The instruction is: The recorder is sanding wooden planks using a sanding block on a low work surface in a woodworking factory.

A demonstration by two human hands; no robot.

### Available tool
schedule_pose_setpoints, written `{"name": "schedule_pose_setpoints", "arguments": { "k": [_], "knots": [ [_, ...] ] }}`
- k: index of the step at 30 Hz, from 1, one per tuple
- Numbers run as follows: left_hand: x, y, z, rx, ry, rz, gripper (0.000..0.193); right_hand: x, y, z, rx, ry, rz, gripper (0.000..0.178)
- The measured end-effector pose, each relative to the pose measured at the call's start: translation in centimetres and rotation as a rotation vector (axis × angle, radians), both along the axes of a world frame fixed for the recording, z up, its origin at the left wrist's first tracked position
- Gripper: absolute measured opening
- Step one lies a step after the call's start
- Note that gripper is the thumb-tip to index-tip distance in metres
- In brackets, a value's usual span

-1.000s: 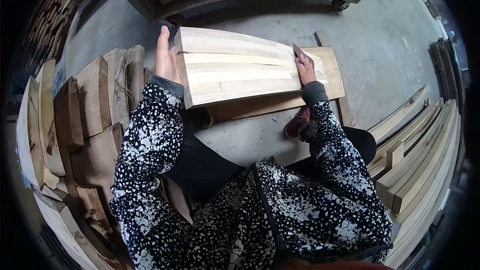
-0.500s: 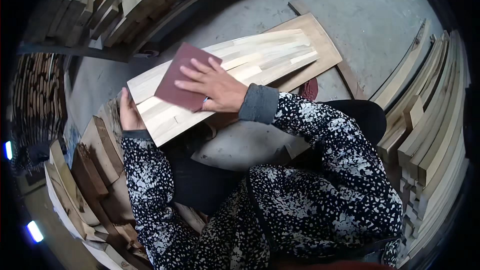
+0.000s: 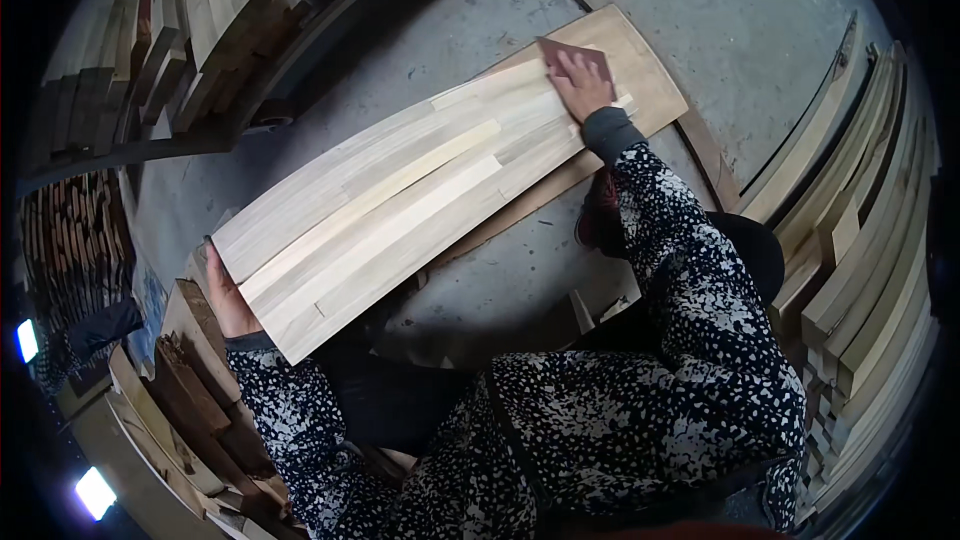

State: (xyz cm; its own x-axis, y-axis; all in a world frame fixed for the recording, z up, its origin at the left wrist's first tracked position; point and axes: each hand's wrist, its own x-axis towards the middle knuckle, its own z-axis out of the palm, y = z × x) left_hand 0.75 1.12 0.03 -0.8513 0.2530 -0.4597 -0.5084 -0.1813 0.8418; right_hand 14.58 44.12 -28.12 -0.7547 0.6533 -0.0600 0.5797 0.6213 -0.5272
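A pale laminated wooden panel [image 3: 390, 190] made of glued strips lies slantwise before me, its far right end over a brown board [image 3: 640, 60]. My left hand [image 3: 228, 290] grips the panel's near left end, the fingers partly hidden beneath it. At the far right end my right hand [image 3: 582, 88] lies flat with fingers spread, pressing a sheet of dark red sandpaper [image 3: 598, 62] onto the panel. The sheet's far corner sticks up past the panel's edge.
Stacked curved boards [image 3: 870, 280] stand at the right. More planks [image 3: 150, 30] rest on a rack at the upper left. Wood offcuts [image 3: 185, 380] lie by my left arm. A dark wooden bar [image 3: 708, 155] sits under the brown board on the grey concrete floor [image 3: 760, 30].
My right hand has slid the sandpaper from the panel's near left part to its far right end. The panel's near left end and my left hand now sit lower in view.
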Motion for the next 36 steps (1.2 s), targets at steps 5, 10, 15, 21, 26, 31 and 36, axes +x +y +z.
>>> {"name": "schedule_pose_setpoints", "arguments": {
  "k": [5,10,15,21,26,31,36],
  "knots": [
    [-0.9,-2.6,-0.1,-0.065,0.027,-0.012,0.047,-2.8,-7.3,8.8,0.026,0.306,0.499,0.055],
    [-1.1,-3.5,0.0,-0.114,0.031,0.035,0.045,-3.0,-2.0,4.4,-0.045,0.338,0.525,0.051],
    [-1.2,-1.2,-0.9,-0.067,0.007,0.025,0.044,1.4,8.7,-5.8,-0.108,0.182,0.11,0.048],
    [-1.1,-2.3,0.4,-0.097,0.033,0.002,0.044,-0.8,-3.0,3.6,-0.062,0.108,0.135,0.048],
    [-1.8,-1.4,0.6,-0.07,0.019,-0.067,0.047,1.6,-17.7,18.3,-0.162,0.467,0.917,0.045],
    [-2.7,-1.5,-0.2,-0.043,0.018,-0.097,0.049,2.8,-16.5,19.1,-0.313,0.541,0.865,0.036],
    [-2.5,-1.7,0.0,0.014,-0.025,-0.129,0.053,4.2,-9.6,26.6,-0.898,0.992,0.547,0.023]
  ]
}}
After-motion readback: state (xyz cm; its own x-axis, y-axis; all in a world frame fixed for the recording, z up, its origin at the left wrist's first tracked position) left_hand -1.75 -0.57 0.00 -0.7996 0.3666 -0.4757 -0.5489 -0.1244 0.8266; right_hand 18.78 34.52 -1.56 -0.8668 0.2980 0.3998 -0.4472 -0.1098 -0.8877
